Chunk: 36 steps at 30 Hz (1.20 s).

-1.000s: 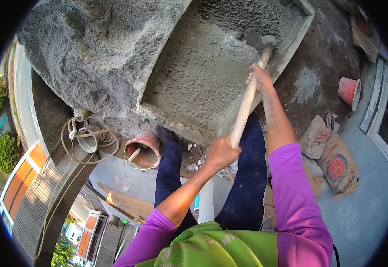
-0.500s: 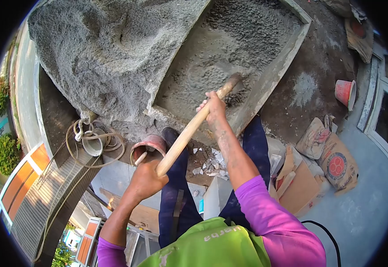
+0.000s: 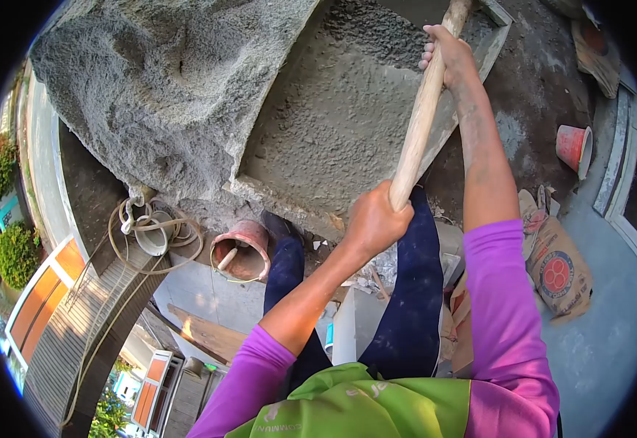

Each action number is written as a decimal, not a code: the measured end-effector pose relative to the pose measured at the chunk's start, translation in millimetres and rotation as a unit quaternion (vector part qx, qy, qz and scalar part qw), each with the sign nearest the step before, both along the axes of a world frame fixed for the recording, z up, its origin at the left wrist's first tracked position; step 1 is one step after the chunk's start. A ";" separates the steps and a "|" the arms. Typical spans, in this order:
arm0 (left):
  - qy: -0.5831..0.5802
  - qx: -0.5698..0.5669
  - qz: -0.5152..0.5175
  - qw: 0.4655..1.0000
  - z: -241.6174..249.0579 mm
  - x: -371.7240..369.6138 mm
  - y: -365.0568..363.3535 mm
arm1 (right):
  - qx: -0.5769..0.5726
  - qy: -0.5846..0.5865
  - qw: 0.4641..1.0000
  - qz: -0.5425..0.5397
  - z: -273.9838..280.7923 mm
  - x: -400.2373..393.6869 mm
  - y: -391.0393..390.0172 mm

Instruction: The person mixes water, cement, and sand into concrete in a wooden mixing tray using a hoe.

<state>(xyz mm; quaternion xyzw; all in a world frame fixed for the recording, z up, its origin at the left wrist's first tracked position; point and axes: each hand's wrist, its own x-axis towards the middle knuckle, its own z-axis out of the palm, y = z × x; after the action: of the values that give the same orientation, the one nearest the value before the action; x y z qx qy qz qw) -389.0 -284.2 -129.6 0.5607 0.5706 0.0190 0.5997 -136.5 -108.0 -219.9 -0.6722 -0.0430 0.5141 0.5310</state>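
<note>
Both my hands are closed round the long wooden handle of a hoe (image 3: 425,113), which slants up and to the right over a mortar trough. My left hand (image 3: 377,219) grips the near end of the handle. Higher up, close to the head, my right hand (image 3: 446,57) is wrapped round the wood. The hoe's blade cannot be made out clearly at the top edge of the view. Beneath the handle, wet grey mortar (image 3: 333,124) fills the trough, whose rim (image 3: 283,191) is crusted.
A big heap of grey sand or dry mix (image 3: 165,87) adjoins the trough's left side. A red bucket (image 3: 249,237) stands by my foot, near a coiled hose (image 3: 191,241). Another red bucket (image 3: 571,148) lies at the right, above a paper cement sack (image 3: 558,270).
Both hands have moved up and to the right with the hoe. Its head has come out of the mortar near the trough's middle and is now at the top of the view.
</note>
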 end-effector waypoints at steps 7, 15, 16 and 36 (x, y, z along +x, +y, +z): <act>0.088 -0.106 -0.054 0.989 -23.4 -45.1 -33.0 | -0.163 0.118 0.979 0.028 -145.1 -62.4 -84.0; 0.192 -0.082 -0.173 0.963 45.8 -181.7 -21.1 | -0.147 0.285 0.939 -0.120 -152.5 -196.8 -177.3; 0.204 -0.085 -0.178 0.959 60.6 -193.0 -11.1 | -0.149 0.281 0.938 -0.136 -139.8 -215.0 -176.9; -0.108 -0.056 0.045 0.992 -61.9 61.0 -28.9 | -0.060 -0.092 0.994 0.028 -36.3 72.7 -15.5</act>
<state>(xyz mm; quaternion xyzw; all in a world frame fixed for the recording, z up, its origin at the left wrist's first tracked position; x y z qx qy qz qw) -328.0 -313.1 -191.5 0.4948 0.5273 0.0739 0.6868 -63.8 -123.5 -256.2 -0.7455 -0.0798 0.4669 0.4689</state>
